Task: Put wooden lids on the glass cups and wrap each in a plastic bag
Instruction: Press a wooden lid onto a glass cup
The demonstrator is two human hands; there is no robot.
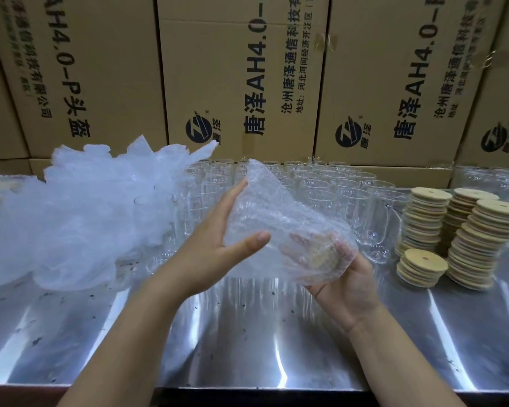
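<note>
Above the steel table I hold a bubble-wrap bag [276,218] with a lidded glass cup inside it; the wooden lid [321,254] shows through the plastic at the lower right end. My left hand [218,239] grips the bag's left side, thumb across the front. My right hand [344,283] cups the lid end from below. Rows of bare glass cups [329,192] stand behind the bag. Stacks of round wooden lids [476,239] sit at the right.
A heap of plastic bags [80,212] lies on the left of the table. Large printed cardboard boxes [241,74] form a wall behind the cups. The steel table [247,333] reaches to its front edge near me.
</note>
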